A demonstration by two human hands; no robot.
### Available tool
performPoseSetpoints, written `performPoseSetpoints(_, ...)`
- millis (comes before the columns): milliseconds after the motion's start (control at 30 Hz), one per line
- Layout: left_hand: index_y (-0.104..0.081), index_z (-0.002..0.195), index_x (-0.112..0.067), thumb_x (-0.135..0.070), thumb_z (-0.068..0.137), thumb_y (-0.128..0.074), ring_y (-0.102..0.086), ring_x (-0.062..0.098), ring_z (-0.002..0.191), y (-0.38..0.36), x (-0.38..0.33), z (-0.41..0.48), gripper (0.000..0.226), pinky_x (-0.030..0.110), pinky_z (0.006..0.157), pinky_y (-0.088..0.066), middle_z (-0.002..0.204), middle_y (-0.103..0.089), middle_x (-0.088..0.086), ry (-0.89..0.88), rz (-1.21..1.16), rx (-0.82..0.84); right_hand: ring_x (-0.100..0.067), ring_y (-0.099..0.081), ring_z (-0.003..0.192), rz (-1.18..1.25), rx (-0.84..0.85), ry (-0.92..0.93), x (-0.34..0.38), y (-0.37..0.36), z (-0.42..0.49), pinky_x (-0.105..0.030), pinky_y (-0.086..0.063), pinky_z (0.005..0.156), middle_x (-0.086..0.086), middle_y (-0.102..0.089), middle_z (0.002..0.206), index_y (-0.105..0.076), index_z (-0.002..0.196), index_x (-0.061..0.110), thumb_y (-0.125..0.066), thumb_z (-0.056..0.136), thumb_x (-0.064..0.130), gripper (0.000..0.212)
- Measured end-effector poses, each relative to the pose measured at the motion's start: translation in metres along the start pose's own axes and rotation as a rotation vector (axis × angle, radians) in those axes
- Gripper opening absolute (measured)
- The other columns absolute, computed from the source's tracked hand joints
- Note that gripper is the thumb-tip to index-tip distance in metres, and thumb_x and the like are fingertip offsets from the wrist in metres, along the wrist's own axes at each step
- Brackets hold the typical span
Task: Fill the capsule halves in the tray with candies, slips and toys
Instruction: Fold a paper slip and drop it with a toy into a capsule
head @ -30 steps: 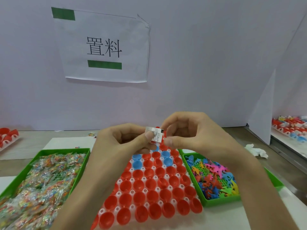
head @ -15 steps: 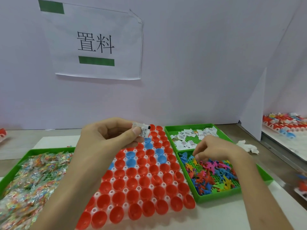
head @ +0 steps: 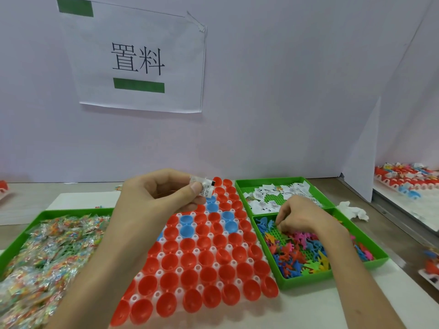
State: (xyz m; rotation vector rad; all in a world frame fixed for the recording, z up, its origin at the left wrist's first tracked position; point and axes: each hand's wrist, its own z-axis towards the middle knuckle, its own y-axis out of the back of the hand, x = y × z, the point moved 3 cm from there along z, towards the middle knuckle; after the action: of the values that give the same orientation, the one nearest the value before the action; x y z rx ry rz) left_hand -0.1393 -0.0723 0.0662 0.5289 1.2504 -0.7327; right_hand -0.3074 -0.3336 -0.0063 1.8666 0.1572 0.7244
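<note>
Head view: left grip [head: 164, 195] pinches a slip [head: 206, 188] above the tray's [head: 196, 251] far end, likely parked ready for dropping into an empty capsule half [head: 209, 273]. Right grip [head: 301, 217] digs, fingers curled, into the toy bin [head: 306, 282] right of the tray; toy secured or not, cannot tell.

Left hand [head: 164, 195] pinched folded slip [head: 206, 187] above capsule tray [head: 155, 294] of red and blue capsule halves [head: 215, 255]. Right hand [head: 301, 217] dug fingertips among plastic toys [head: 299, 255] in toy bin [head: 308, 282]; grasp unclear. Candy bin [head: 54, 213] left, slips bin [head: 268, 180] behind toy bin
</note>
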Motion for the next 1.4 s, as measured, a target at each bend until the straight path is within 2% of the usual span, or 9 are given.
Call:
performPoseSetpoints(133,-0.079,0.086,-0.016,-0.03,0.068,-0.075,-0.076,0.018,0.072,-0.001,0.002,0.0,0.023,0.015,0.063,-0.056,0.077,-0.078,0.006,-0.002,0.018,0.008,-0.015,-0.069,0.077,-0.029,0.002,0.012,-0.001,0.007,-0.004,-0.028,-0.056,0.066,0.0,-0.069,0.094,-0.078,0.08,0.02,-0.07,0.08,-0.006,0.027)
performPoseSetpoints(367,-0.079,0.085,-0.013,-0.029,0.068,-0.076,-0.077,0.023,0.077,-0.004,0.008,0.0,0.023,0.021,0.07,-0.06,0.079,-0.078,0.009,0.029,-0.012,0.029,-0.017,-0.057,0.063,0.113,-0.009,0.311,0.031,0.026,-0.03,-0.038,-0.057,0.07,0.0,-0.07,0.072,-0.077,0.092,0.044,-0.057,0.087,0.0,0.049)
performPoseSetpoints(467,-0.079,0.086,-0.013,-0.03,0.068,-0.075,-0.076,0.022,0.077,-0.006,0.008,-0.001,0.025,0.023,0.074,-0.061,0.078,-0.078,0.008,0.033,0.002,0.038,-0.011,-0.065,0.063,0.185,-0.093,0.415,0.052,0.032,-0.043,-0.032,-0.056,0.067,0.001,-0.072,0.078,-0.076,0.073,0.038,-0.06,0.089,0.007,0.038)
performPoseSetpoints(600,-0.079,0.085,-0.014,-0.03,0.069,-0.075,-0.077,0.022,0.076,-0.006,0.006,-0.002,0.023,0.022,0.072,-0.061,0.078,-0.078,0.008,0.025,-0.009,0.025,-0.004,-0.064,0.064,0.345,-0.063,0.566,0.08,0.035,-0.066,-0.018,-0.05,0.067,0.007,-0.071,0.069,-0.075,0.072,0.027,-0.061,0.089,0.005,0.031)
performPoseSetpoints(800,-0.079,0.078,-0.021,-0.03,0.069,-0.075,-0.077,0.02,0.077,-0.009,0.004,-0.004,0.013,0.02,0.07,-0.06,0.078,-0.077,0.007,0.012,-0.099,-0.012,-0.018,-0.061,0.061,0.703,-0.055,0.754,0.115,0.033,-0.094,-0.026,-0.052,0.067,-0.009,-0.063,0.075,-0.063,0.071,0.019,-0.051,0.08,0.006,0.02)
performPoseSetpoints(1000,-0.08,0.079,-0.017,-0.03,0.066,-0.075,-0.077,0.024,0.082,-0.009,0.002,-0.005,0.019,0.021,0.07,-0.059,0.082,-0.077,0.01,0.013,-0.242,-0.07,-0.019,-0.063,0.059,0.956,-0.117,0.755,0.126,0.028,-0.1,-0.027,-0.055,0.065,-0.008,-0.066,0.076,-0.061,0.061,0.02,-0.05,0.075,0.001,0.027)
performPoseSetpoints(1133,-0.08,0.078,-0.016,-0.029,0.065,-0.075,-0.077,0.024,0.083,-0.008,0.0,-0.006,0.019,0.02,0.069,-0.059,0.083,-0.077,0.011,0.016,-0.292,-0.13,-0.022,-0.075,0.073,0.993,-0.115,0.733,0.128,0.025,-0.102,-0.028,-0.06,0.072,-0.012,-0.074,0.081,-0.072,0.075,0.014,-0.061,0.089,-0.007,0.028)
performPoseSetpoints(1267,-0.078,0.082,-0.013,-0.027,0.066,-0.075,-0.077,0.022,0.081,-0.006,0.0,-0.008,0.021,0.02,0.067,-0.059,0.083,-0.077,0.011,0.018,-0.304,-0.183,-0.02,-0.076,0.082,0.953,-0.088,0.719,0.132,0.023,-0.11,-0.025,-0.061,0.075,-0.008,-0.077,0.084,-0.077,0.094,0.017,-0.071,0.086,0.013,0.011)
performPoseSetpoints(1400,-0.078,0.083,-0.012,-0.025,0.067,-0.076,-0.077,0.022,0.078,-0.007,-0.001,-0.008,0.021,0.02,0.067,-0.059,0.082,-0.077,0.01,0.01,-0.301,-0.21,-0.014,-0.075,0.079,0.901,-0.12,0.718,0.136,0.025,-0.117,-0.019,-0.058,0.076,-0.001,-0.077,0.08,-0.08,0.091,0.024,-0.072,0.075,0.031,0.019)
